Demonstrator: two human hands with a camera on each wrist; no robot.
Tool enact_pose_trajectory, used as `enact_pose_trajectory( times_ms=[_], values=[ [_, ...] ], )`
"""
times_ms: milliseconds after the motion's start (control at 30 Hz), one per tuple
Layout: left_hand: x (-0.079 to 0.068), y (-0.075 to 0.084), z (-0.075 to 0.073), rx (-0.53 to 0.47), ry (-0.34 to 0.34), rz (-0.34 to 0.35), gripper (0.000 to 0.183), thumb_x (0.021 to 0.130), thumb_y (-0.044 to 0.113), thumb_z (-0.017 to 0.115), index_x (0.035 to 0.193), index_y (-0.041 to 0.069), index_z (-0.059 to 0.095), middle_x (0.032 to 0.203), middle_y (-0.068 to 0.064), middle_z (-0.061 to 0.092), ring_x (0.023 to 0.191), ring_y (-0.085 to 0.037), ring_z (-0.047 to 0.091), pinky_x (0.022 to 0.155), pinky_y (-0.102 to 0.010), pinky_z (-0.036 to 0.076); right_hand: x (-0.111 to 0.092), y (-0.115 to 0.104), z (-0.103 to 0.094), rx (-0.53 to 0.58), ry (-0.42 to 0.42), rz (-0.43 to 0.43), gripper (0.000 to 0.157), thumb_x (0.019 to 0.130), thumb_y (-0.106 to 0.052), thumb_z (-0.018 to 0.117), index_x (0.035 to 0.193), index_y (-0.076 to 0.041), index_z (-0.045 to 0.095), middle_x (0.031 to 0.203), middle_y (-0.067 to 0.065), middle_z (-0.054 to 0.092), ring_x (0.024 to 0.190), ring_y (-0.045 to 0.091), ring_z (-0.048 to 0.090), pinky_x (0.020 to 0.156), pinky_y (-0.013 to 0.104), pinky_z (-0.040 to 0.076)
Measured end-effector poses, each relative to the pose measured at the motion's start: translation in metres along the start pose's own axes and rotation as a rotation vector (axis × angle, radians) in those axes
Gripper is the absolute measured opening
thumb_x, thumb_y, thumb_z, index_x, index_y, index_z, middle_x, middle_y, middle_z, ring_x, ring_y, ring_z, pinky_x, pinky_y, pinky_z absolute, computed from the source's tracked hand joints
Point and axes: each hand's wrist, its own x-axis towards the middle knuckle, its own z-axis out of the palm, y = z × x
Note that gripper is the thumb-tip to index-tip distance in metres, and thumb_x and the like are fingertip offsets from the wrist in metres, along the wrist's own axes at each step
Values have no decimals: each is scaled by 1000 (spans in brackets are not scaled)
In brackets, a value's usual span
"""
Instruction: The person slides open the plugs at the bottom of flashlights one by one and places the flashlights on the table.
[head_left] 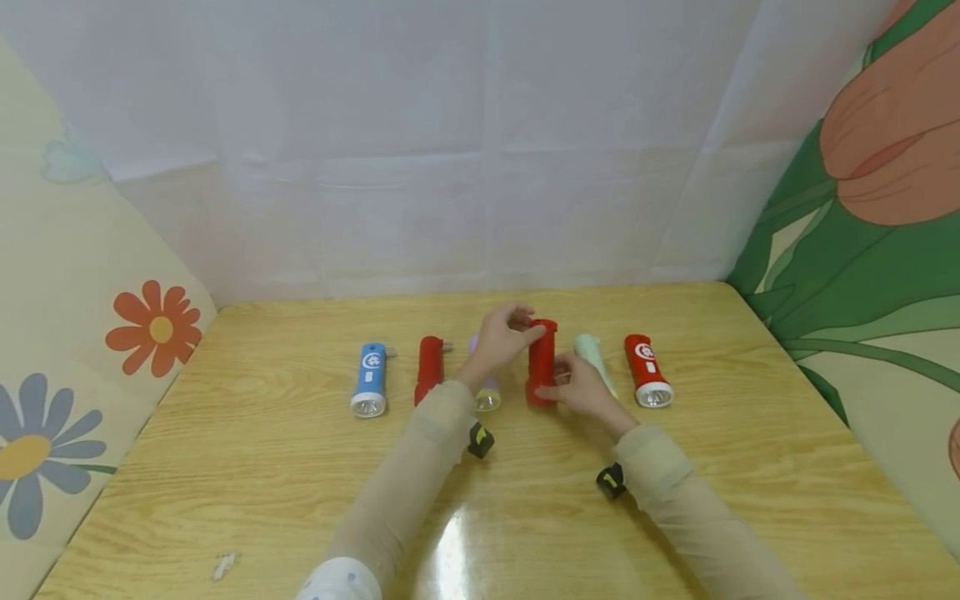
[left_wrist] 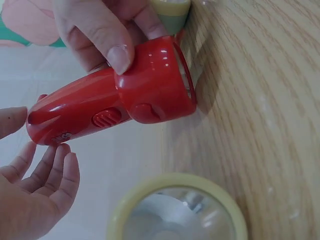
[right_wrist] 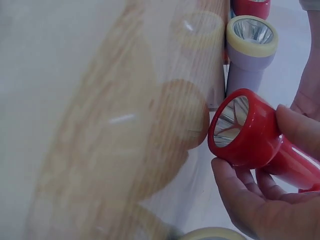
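Observation:
Both hands are at one red flashlight (head_left: 542, 363), tilted with its lens end low over the wooden table. My right hand (head_left: 585, 387) grips the wide head between thumb and fingers. At the narrow tail end is my left hand (head_left: 498, 343), its thumb on one side and fingertips on the other. The left wrist view shows a ridged switch (left_wrist: 106, 117) on the red body. A purple flashlight (head_left: 488, 398) lies just left, partly hidden by the left hand. To the right lies a pale green flashlight (head_left: 590, 352), partly behind the right hand.
Further left lie a second red flashlight (head_left: 430, 365) and a blue flashlight (head_left: 370, 377), each with a prong sticking out sideways. A red flashlight with a white rim (head_left: 645, 367) lies at the right. A small white mark (head_left: 223, 567) shows near the table's front left.

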Motion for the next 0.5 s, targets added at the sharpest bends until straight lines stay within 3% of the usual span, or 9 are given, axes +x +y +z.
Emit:
enact_pose_trajectory(
  times_ms=[233, 500],
  values=[
    [-2, 2, -1, -46, 22, 20, 22, 89, 14, 58, 106, 0, 62, 102, -12, 63, 94, -21, 59, 81, -27, 48, 0, 0, 1, -5, 9, 3, 44, 78, -8, 70, 113, 8, 49, 108, 22, 57, 98, 34, 56, 84, 44, 46],
    [-4, 2, -2, -117, 30, -52, 22, 88, 15, 60, 101, -2, 66, 96, -12, 66, 78, -15, 58, 68, -24, 49, -1, -1, 2, -10, -11, 10, 49, 76, -6, 72, 116, 8, 47, 111, 22, 56, 101, 33, 55, 87, 43, 45]
  ],
)
